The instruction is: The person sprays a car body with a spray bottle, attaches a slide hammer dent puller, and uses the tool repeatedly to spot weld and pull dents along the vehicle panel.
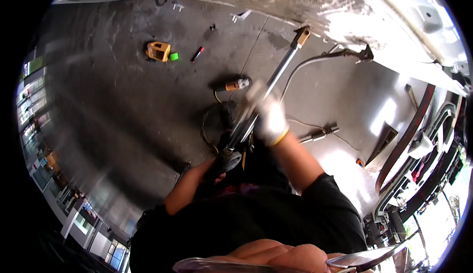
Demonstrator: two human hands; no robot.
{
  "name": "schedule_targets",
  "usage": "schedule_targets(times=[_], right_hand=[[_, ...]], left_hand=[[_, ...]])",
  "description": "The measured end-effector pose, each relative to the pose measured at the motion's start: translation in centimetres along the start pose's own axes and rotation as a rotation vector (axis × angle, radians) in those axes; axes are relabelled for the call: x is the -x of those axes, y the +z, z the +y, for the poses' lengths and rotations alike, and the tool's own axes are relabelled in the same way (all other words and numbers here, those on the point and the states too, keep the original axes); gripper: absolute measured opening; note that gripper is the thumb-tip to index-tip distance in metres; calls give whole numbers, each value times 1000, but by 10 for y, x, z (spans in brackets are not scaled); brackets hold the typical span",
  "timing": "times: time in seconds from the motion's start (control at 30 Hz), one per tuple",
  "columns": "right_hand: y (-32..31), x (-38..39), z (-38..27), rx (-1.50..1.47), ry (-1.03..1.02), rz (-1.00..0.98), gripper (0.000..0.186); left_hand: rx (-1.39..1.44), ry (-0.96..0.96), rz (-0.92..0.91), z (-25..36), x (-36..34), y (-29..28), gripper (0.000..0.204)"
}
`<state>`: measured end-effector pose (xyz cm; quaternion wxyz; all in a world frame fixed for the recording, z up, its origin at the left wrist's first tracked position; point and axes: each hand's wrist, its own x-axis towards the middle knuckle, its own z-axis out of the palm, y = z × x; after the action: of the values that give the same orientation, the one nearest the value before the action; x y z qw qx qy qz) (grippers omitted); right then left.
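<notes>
A long tool with a chrome rod [283,71], which looks like a slide hammer, runs slantwise from my body toward the pale panel [276,1] at the top. Its brass-coloured end [302,37] is at the panel's lower edge; I cannot tell whether they touch. My left hand [209,168] is closed around the dark grip at the near end. Over the middle of the rod is my right hand [272,122], in a white glove with a yellow cuff; motion smears its fingers. A grey cable [300,66] leads to a dark clamp [364,54] by the panel.
An orange angle grinder [236,84] lies on the grey floor [123,85]. Farther left are a yellow plastic housing [158,51], a green block [174,56] and a red-and-black marker [198,54]. A metal tool with a hose [320,134] lies right; bumper-like parts [419,159] stand beyond.
</notes>
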<state>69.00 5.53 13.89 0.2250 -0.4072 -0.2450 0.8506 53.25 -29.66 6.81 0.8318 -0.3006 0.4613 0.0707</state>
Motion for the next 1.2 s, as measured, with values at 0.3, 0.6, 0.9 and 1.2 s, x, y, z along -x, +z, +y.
schedule_targets(times=[0.3,0.6,0.9,1.2], right_hand=[[39,66,91,-53,274,-348,28],[2,23,28,-286,75,-233,39],[-4,22,33,-417,176,-147,33],[-8,20,29,-448,150,-235,35]], left_hand=[[-18,117,218,-37,7,-16,39],[159,57,-194,-2,-6,43,14],[86,33,-261,6,11,70,28],[56,63,-259,8,7,67,27]])
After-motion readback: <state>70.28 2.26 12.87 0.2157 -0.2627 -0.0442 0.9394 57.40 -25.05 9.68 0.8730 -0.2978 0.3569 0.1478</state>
